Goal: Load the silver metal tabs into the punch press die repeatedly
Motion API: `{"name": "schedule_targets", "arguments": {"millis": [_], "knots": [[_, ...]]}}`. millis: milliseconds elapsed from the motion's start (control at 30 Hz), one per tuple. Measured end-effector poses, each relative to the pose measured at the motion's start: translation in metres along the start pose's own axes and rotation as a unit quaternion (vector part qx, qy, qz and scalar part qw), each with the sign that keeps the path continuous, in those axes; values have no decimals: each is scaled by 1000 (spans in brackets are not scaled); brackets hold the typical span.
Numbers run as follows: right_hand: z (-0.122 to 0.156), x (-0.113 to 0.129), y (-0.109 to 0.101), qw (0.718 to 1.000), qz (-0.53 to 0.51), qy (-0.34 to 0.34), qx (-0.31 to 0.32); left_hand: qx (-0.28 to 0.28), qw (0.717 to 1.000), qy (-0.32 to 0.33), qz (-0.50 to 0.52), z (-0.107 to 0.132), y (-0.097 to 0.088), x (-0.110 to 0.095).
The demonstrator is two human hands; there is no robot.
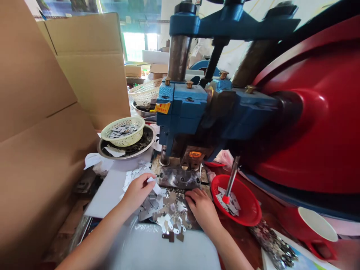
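My left hand (140,190) is closed in a pinch on a small flat metal plate (154,186), left of the press's die block (180,177). My right hand (201,205) rests at the front edge of the die, fingers loosely bent and thumb apart, with nothing visible in it. Between the hands lie stamped tag-shaped metal pieces (168,222), spread from the die toward the near side. More flat metal blanks (149,205) are heaped under and beside my left hand. Above the die stands the blue press (182,108), its lower tooling in shadow.
A red bowl (250,213) with metal pieces stands right, a red-tipped lever (232,178) reaching into it. A red flywheel (315,112) fills the far right, above a red mug (315,228). At left are a pale basket (123,141) of plates in a metal basin and cardboard (87,67).
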State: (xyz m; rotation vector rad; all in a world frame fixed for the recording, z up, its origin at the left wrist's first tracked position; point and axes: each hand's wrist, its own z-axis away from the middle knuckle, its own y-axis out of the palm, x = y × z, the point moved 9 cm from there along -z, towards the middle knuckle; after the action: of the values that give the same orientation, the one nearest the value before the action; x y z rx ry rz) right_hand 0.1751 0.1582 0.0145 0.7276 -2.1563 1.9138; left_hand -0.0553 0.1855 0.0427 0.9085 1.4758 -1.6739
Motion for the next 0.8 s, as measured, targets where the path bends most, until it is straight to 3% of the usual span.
{"name": "schedule_targets", "arguments": {"millis": [233, 800], "knots": [[2, -2, -2, 998, 47, 28, -10, 60, 975, -92, 191, 13, 29, 12], [3, 5, 1, 997, 71, 12, 0, 75, 959, -126, 243, 19, 46, 13]]}}
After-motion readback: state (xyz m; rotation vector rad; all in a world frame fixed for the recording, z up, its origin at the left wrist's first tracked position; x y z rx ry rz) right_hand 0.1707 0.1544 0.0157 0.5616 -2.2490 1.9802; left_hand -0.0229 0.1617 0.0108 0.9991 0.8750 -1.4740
